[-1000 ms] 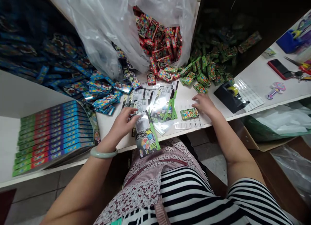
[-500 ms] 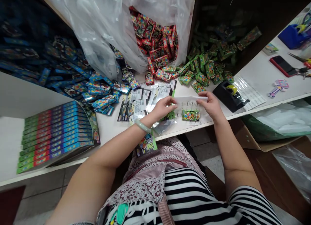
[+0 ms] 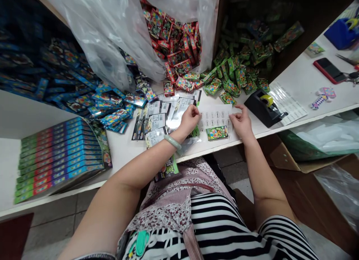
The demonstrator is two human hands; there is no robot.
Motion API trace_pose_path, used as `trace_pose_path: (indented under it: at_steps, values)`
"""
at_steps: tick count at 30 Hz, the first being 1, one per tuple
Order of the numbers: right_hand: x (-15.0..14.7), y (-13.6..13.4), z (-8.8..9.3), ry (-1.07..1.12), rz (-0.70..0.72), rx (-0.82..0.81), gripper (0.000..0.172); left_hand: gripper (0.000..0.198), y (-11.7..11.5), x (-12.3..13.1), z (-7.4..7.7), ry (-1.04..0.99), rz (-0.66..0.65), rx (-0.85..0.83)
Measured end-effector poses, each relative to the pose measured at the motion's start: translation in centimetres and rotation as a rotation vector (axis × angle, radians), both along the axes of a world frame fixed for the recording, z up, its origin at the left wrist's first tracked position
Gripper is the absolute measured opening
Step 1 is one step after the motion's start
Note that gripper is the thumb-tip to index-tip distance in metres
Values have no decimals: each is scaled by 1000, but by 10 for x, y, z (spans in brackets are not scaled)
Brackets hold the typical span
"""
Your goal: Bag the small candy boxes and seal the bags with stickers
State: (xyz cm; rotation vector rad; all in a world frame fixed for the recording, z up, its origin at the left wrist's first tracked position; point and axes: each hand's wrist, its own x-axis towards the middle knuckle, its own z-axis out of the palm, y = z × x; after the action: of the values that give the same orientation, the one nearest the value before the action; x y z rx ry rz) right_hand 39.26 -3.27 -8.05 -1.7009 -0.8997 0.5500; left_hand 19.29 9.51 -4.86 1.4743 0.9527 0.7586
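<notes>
A white sheet of round printed stickers point(image 3: 220, 115) lies on the shelf in front of me. My left hand point(image 3: 190, 121), with a pale green bangle at the wrist, has its fingers curled and pinched at the sheet's left edge. At the opposite edge, the thumb and forefinger of my right hand point(image 3: 241, 122) pinch the paper. A small green printed box point(image 3: 217, 133) rests on the sheet's lower part, between my hands. Left of the sheet, partly under my left forearm, are flat black-and-white printed packets point(image 3: 157, 124). Another green-and-black packet point(image 3: 167, 169) shows beneath that forearm.
Behind are piles of blue boxes point(image 3: 114, 116), red boxes point(image 3: 183, 58) in a clear plastic bag point(image 3: 112, 31), and green boxes point(image 3: 235, 78). A black tape dispenser point(image 3: 265, 106) and red-edged phone point(image 3: 329, 70) stand right. A filled display tray point(image 3: 60, 159) is left.
The sheet's upper edge, raised between my hands before, now lies flat and shows more rows of circles. My left fingers have closed into a tighter pinch. The view has shifted slightly.
</notes>
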Motion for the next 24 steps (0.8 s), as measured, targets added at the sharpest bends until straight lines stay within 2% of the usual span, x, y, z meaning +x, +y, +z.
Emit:
trace_pose_path:
  at_steps: [4,7,11,16,22,24]
  values:
    - [-4,6,1,48,-53,38,27,21,-1,3,-5,-49,-35,-36]
    - [-2,8,2,103,6,2,20,24,0,2,-7,-58,-52,-119]
    - [3,9,4,308,96,-10,36,32,3,-3,-6,-83,-118,-195]
    - [5,10,4,349,45,11,34,31,4,-2,-5,-62,-95,-197]
    - [2,5,11,338,41,19,41,44,0,1,-4,50,-87,-41]
    - [1,5,14,330,56,14,43,40,0,0,-3,130,-85,26]
